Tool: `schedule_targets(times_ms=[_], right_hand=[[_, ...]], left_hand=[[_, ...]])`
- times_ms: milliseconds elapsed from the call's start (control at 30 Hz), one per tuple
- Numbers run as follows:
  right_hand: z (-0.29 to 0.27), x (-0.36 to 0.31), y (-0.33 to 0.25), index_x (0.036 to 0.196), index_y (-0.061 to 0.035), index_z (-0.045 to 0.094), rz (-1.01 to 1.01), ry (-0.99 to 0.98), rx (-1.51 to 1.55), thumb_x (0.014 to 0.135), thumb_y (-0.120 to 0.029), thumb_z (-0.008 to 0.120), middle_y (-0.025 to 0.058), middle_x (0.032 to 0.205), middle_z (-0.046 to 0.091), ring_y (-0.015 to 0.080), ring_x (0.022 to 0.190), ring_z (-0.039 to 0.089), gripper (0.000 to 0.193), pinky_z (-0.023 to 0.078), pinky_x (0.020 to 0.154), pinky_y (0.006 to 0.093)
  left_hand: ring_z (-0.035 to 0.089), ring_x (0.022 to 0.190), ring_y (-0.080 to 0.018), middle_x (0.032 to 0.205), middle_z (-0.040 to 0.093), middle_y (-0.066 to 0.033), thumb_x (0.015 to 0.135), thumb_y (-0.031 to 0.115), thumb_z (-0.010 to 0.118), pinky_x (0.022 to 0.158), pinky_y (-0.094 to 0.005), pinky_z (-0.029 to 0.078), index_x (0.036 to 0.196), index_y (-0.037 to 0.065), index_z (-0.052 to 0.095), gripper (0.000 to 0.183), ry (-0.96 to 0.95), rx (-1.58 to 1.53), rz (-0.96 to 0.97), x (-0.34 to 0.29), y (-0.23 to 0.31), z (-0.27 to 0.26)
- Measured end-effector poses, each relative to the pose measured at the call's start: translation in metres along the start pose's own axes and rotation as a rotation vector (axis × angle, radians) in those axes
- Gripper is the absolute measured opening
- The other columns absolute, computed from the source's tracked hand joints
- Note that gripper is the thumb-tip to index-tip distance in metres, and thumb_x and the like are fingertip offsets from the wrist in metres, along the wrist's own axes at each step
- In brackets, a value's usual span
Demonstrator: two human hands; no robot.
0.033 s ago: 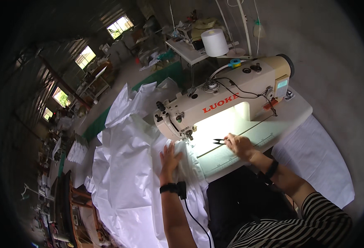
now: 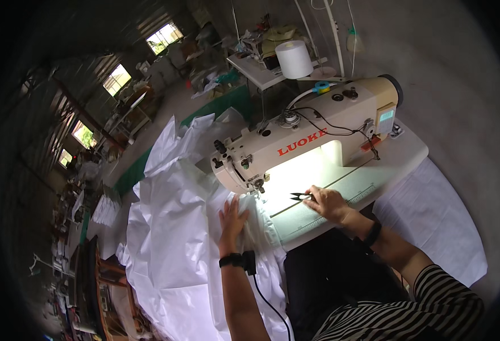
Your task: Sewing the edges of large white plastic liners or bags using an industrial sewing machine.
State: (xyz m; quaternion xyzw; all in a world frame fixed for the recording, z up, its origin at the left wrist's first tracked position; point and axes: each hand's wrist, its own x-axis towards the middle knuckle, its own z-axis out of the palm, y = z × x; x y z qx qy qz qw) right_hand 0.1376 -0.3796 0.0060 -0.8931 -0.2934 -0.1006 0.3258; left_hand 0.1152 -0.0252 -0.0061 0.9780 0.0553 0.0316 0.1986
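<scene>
My left hand (image 2: pixel 232 220) lies open on a large sheet of white fabric (image 2: pixel 176 227), its fingers stretched toward the needle area of a sewing machine (image 2: pixel 312 136). The fabric bunches at the machine's left end and hangs down over the near side. Over the lit machine bed my right hand (image 2: pixel 328 203) is closed around small dark thread snips (image 2: pixel 301 196). Their blades point left and stand apart, with nothing visible between them. The needle tip and presser foot are hard to make out behind the machine's head.
A white thread cone (image 2: pixel 294 59) stands behind the machine, before a cluttered table (image 2: pixel 255 71). More white cloth (image 2: pixel 432 219) hangs at the right, below the bed (image 2: pixel 341 199). A black cable (image 2: pixel 273 310) runs from my left wrist. Shelves and stacked goods line the left.
The snips' blades have spread wider. My right hand has shifted very slightly, while my left hand and the fabric look the same.
</scene>
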Motion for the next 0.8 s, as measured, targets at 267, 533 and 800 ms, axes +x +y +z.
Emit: schedule_targets(times_ms=[267,533,800], right_hand=[[0.026,0.008,-0.037,0.108,-0.0078,0.055,-0.01,-0.088,-0.1,0.095,-0.035,0.058,0.0126,0.083,0.068,0.0303,0.079,0.068,0.03,0.054,0.071,0.0401],[0.106,0.054,-0.075,0.084,-0.0105,0.065,-0.227,0.088,-0.279,0.087,-0.017,0.056,0.0044,0.067,0.066,0.019,0.057,0.067,0.012,0.051,0.045,0.0333],[0.087,0.047,-0.05,0.1,-0.0075,0.057,-0.143,-0.014,-0.355,0.093,-0.027,0.055,0.0036,0.077,0.07,0.0189,0.063,0.07,0.021,0.051,0.047,0.0355]], left_hand=[[0.021,0.148,-0.028,0.156,0.034,-0.0005,0.096,0.031,0.054,0.118,-0.0531,0.01,0.152,0.019,0.032,0.062,0.045,0.042,0.013,-0.043,-0.016,-0.008],[0.026,0.147,-0.0281,0.156,0.036,-0.0015,0.095,0.03,0.055,0.117,-0.0554,0.015,0.152,0.017,0.034,0.061,0.082,0.14,0.008,-0.106,-0.022,-0.013],[0.045,0.118,-0.0294,0.134,0.048,-0.0106,0.093,0.025,0.055,0.096,-0.0477,0.034,0.132,0.013,0.052,0.041,0.498,0.816,0.109,-0.187,0.03,-0.082]])
